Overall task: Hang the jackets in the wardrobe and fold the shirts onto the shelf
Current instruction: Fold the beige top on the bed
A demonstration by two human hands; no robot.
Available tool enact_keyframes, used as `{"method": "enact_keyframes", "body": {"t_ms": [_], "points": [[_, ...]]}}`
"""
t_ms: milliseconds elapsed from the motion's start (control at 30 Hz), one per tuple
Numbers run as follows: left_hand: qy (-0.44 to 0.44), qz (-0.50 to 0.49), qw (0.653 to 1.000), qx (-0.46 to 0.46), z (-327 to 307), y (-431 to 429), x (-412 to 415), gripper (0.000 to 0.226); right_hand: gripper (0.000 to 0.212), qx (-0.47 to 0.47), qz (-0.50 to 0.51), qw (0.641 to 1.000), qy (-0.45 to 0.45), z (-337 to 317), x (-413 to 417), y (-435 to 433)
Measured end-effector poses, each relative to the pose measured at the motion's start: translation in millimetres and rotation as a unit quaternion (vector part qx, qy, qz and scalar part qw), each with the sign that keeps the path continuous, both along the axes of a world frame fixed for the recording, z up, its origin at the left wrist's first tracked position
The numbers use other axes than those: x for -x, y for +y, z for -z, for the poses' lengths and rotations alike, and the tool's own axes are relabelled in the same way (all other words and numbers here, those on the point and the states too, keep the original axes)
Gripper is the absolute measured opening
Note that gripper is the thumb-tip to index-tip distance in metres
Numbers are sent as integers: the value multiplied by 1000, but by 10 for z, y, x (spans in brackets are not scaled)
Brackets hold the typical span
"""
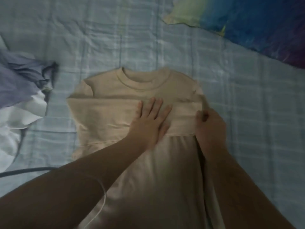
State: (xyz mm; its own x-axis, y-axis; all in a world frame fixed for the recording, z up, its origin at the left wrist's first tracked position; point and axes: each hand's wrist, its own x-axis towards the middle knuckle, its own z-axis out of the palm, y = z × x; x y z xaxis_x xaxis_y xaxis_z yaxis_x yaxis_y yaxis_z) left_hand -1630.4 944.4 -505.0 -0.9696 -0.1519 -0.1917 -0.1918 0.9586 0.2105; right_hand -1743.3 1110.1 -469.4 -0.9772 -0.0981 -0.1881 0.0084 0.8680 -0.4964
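Pale blue checked quilted bedspread (115, 30) fills pretty much the whole view, a bit wrinkled. Laid out on it is a beige crew-neck cotton shirt (115, 103), collar pointing away from the camera, with both sleeves folded across the chest. Left hand (151, 119) comes in from the lower left, forearm stretched out long, palm flat on the folded sleeve and fingers (158, 104) spread wide, pressing rather than gripping. Right hand (210, 129) sits at the shirt's right edge with fingers curled closed, pinching the fabric there; the fingertips are tucked under so I can't see exactly how much cloth it's got. Shirt's lower part runs out of frame at the bottom. Off to the left there's a crumpled lavender and white pile of clothes (19, 90), cut off by the edge. Top right corner has a blue-green-yellow pillow (239, 19), blurry.
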Motion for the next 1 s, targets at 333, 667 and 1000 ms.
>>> {"method": "enact_keyframes", "body": {"t_ms": [333, 667, 1000], "points": [[-1, 47, 998, 40, 47, 154, 56, 60, 17, -13, -30, 998, -52, 170, -76, 405], [26, 112, 993, -16, -366, 723, 11, 59, 20, 12, 123, 990, -74, -127, -606, 1496], [16, 224, 973, -60, -400, 1891, -127, 60, 14, -153, 30, 972, -174, -89, -1588, 2487]]}}
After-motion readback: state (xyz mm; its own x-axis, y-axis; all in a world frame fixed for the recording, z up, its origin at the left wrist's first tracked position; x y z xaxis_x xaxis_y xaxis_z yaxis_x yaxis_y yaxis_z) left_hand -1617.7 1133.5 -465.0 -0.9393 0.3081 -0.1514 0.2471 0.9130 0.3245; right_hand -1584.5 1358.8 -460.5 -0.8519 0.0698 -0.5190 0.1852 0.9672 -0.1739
